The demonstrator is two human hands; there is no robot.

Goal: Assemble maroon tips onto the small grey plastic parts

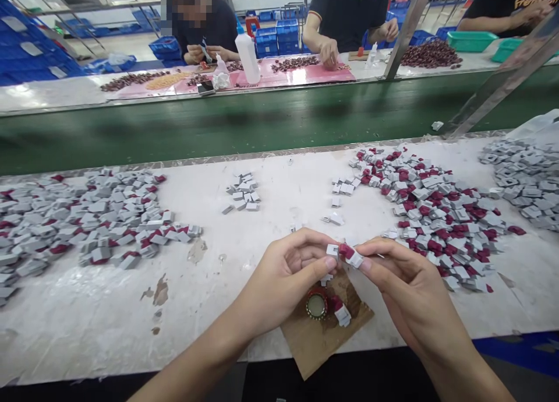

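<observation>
My left hand pinches a small grey piece between thumb and fingertips. Just right of it, my right hand grips a dark red and grey piece by its grey end. The two pieces are very close; whether they touch is unclear. Below my hands lies a brown cardboard square, with a bottle cap and another red and grey piece on it. A small group of grey pieces sits beyond my left hand.
Heaps of red and grey pieces lie at the left and right, with a grey heap farther right. Behind the table run a green belt and a metal post. Several people work across it beside a white bottle.
</observation>
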